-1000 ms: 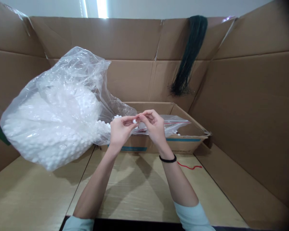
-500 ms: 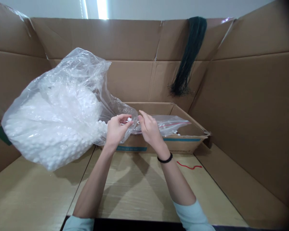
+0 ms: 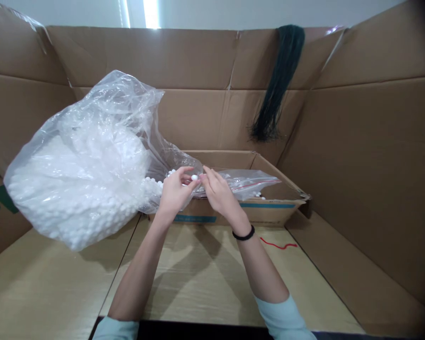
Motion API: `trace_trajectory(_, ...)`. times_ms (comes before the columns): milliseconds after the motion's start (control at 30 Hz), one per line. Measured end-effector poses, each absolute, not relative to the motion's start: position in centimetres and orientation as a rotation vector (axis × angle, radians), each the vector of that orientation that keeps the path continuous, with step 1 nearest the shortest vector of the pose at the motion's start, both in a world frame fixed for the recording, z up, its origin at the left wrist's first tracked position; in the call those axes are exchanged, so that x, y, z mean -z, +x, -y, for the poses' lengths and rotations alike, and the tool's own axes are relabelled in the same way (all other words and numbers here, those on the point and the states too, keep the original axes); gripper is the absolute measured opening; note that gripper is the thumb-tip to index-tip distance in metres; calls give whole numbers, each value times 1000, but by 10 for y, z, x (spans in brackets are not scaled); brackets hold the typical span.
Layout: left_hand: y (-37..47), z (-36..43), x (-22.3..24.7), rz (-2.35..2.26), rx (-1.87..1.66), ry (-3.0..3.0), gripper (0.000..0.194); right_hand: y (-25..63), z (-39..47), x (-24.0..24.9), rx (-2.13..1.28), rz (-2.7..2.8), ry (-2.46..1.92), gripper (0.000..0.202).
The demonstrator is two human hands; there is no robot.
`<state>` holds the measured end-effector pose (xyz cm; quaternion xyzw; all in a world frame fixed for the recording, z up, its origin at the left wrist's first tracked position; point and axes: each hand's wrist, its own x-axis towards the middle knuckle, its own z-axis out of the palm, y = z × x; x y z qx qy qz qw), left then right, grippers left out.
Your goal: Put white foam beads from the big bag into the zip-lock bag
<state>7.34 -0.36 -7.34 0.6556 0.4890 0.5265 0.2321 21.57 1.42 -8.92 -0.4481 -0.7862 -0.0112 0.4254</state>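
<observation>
A small white ball (image 3: 194, 177) sits in a pinch between the thumb and fingers of my left hand (image 3: 175, 191). My right hand (image 3: 216, 189), with a black band on its wrist, meets it from the other side. Its thumb and fingers are drawn together by the ball; anything they pinch is hidden from view. Just left of my hands is the mouth of a large clear plastic bag (image 3: 118, 101) full of white balls (image 3: 81, 208). Behind my right hand, a flatter zip bag (image 3: 250, 182) lies across the open cardboard box (image 3: 269, 215).
Tall cardboard walls (image 3: 194, 113) enclose the table (image 3: 194, 283) at the back and sides. A bundle of dark green strands (image 3: 279, 80) hangs over the back wall. On the table at right lies a red string (image 3: 278, 245). Several small white pieces (image 3: 258, 194) rest in the box.
My left hand has shifted slightly right with the white ball. My right fingers have closed up, and the fingertips of both hands are now nearer each other.
</observation>
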Motion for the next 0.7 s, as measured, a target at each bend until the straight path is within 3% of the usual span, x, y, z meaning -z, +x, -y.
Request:
trace_trajectory(167,73,5,72,-1363,-1430,1792,40,220,-5,77,-80,1785,-1144,41)
trace_trajectory(267,74,7,70,-1365,-1420,1778,46,224,6,66,-134,1897,-979,35)
trace_trajectory(333,75,8,69,-1351,-1410,1778,48,226,10,63,-129,2048,-841,43)
trace_trajectory(400,75,8,69,-1316,-1394,1774,49,226,10,64,-79,2135,-754,46)
trace_trajectory(567,76,9,69,-1177,-1309,1764,55,225,-1,73,52,2016,-770,26)
trace_trajectory(700,76,11,68,-1511,-1348,1811,52,226,-8,79,272,1716,-921,26)
